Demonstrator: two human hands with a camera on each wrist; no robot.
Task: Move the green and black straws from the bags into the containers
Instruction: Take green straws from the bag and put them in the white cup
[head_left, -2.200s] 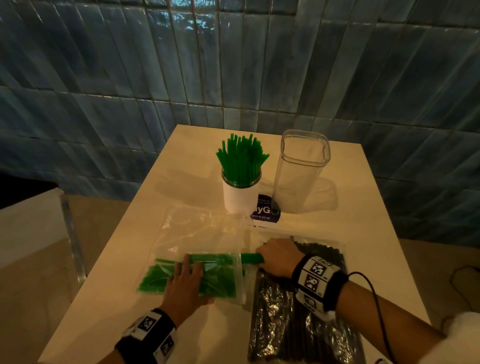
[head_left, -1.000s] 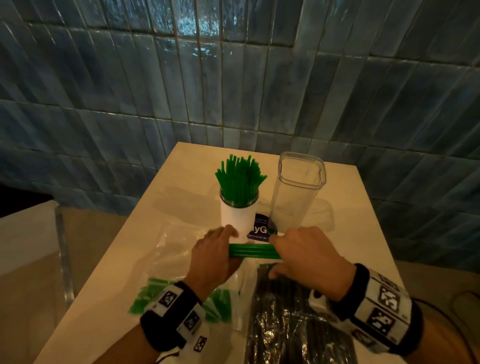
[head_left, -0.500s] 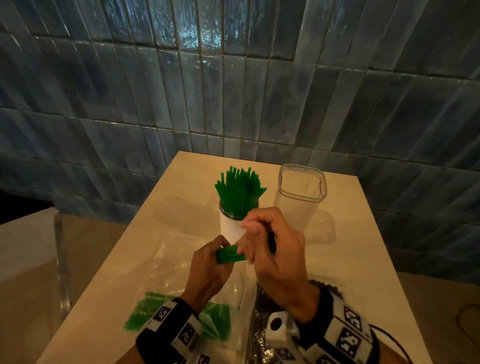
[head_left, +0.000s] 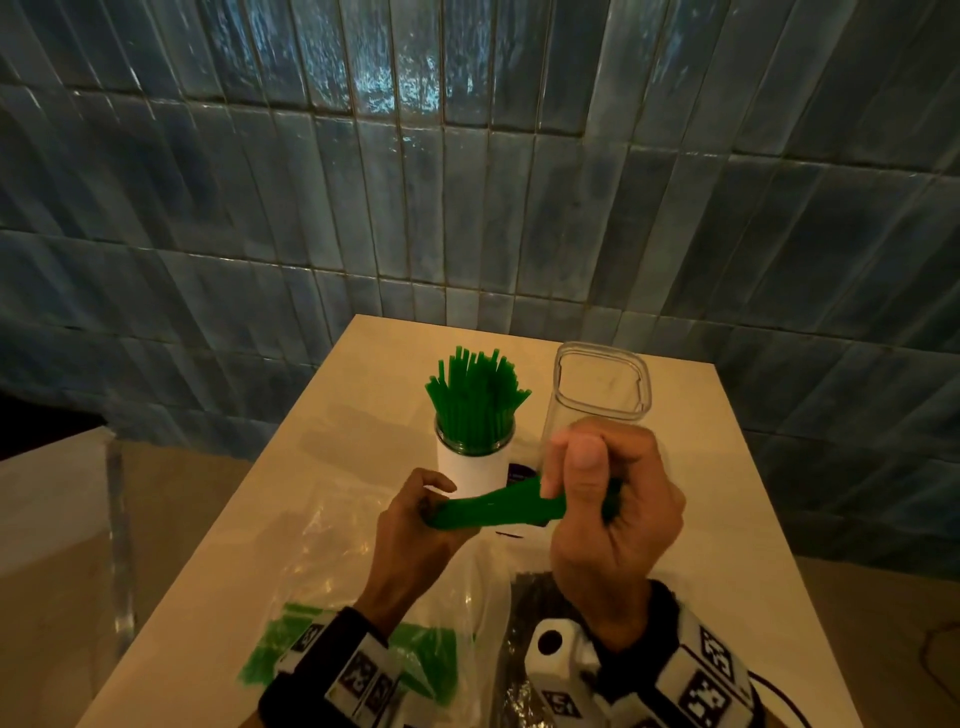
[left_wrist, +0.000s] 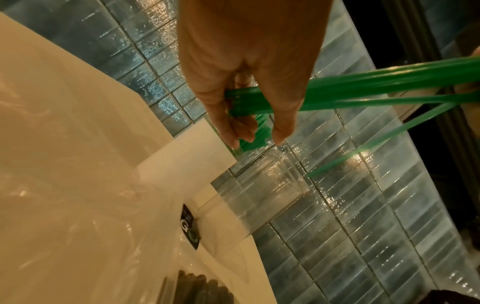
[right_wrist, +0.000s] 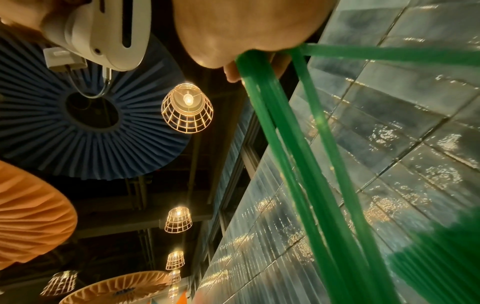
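Note:
A bundle of green straws hangs in the air above the table, held at both ends. My left hand pinches its left end and my right hand is curled round its right end. Just behind stands a white cup packed with upright green straws. To its right is an empty clear square container. A clear bag with green straws lies near the front edge, and a bag of black straws lies beside it, partly hidden by my wrists.
The beige table stands against a blue tiled wall. A small dark label card leans between cup and container. A clear acrylic panel stands off the table's left edge. Cage lamps hang overhead.
The right hand drew green straws out of the bag while the left pressed it down. Both hands then lifted the bundle toward the cup, and the right hand turned to a thumb-up fist.

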